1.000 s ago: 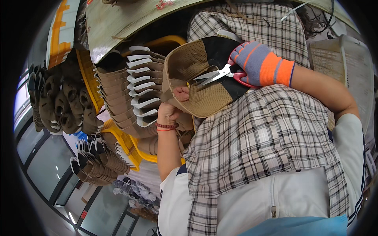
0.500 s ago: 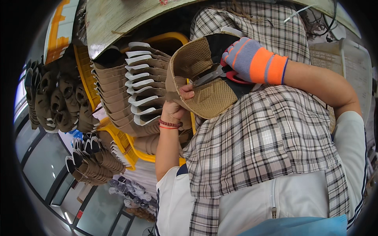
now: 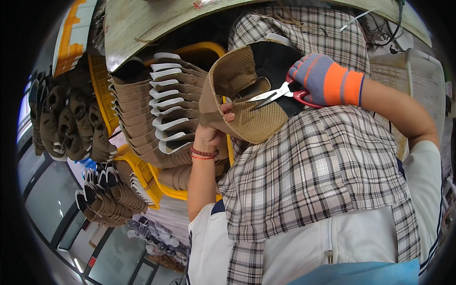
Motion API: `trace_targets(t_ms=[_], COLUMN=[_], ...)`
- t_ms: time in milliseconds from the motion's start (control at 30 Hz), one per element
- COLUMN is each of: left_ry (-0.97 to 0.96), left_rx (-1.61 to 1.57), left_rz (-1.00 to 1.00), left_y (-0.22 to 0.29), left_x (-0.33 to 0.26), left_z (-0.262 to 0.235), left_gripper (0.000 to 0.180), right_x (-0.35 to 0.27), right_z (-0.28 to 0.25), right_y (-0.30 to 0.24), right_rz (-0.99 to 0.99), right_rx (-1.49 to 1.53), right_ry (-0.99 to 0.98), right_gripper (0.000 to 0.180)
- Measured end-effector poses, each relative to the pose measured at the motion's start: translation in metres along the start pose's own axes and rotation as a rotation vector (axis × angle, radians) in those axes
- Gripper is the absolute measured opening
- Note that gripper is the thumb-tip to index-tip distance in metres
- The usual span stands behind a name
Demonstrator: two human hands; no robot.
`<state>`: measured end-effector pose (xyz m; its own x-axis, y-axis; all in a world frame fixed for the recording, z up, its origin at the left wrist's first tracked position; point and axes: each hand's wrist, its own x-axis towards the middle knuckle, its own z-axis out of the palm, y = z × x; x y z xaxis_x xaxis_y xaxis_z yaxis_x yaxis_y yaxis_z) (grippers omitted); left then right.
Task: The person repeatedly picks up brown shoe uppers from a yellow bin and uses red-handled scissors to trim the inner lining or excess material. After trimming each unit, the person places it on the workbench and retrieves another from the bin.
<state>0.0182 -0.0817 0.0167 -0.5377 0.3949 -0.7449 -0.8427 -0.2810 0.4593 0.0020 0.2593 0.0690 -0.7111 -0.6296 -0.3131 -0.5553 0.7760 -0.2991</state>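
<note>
The brown cap (image 3: 259, 124) was pinched at its left rim by the bare left hand (image 3: 209, 134) (partly hidden behind it), while the gloved right hand (image 3: 314, 76) was wrapped around red-handled scissors (image 3: 284, 89) that gaped over its hollow. Stacked caps (image 3: 142, 116) crowded the yellow basket (image 3: 178, 192) at left; the surface (image 3: 142, 33) above was cut off.

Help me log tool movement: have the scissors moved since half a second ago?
Yes: the scissors have shifted rightward, nearer the pale crate. Their blades, which looked nearly closed, now stand open.
</note>
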Motion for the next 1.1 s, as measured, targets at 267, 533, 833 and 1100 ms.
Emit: trace_targets(t_ms=[267,533,833,1100], left_ry=[0.012,0.063,0.040,0.010], left_rx=[0.042,0.012,0.027,-0.026], left_rz=[0.009,0.097,0.102,0.070], left_y=[0.001,-0.009,-0.009,-0.012], left_x=[-0.004,-0.007,-0.003,0.004], left_z=[0.006,0.007,0.009,0.006], left_gripper=[0.045,0.045,0.044,0.044], right_x=[-0.018,-0.011,0.021,0.027], right_z=[-0.008,-0.009,-0.017,-0.028], right_y=[0.015,0.017,0.001,-0.012], right_rz=[0.250,0.156,0.085,0.102], right_rx=[0.169,0.199,0.064,0.126], right_ry=[-0.075,-0.046,-0.152,-0.211], right_gripper=[0.045,0.068,0.049,0.055])
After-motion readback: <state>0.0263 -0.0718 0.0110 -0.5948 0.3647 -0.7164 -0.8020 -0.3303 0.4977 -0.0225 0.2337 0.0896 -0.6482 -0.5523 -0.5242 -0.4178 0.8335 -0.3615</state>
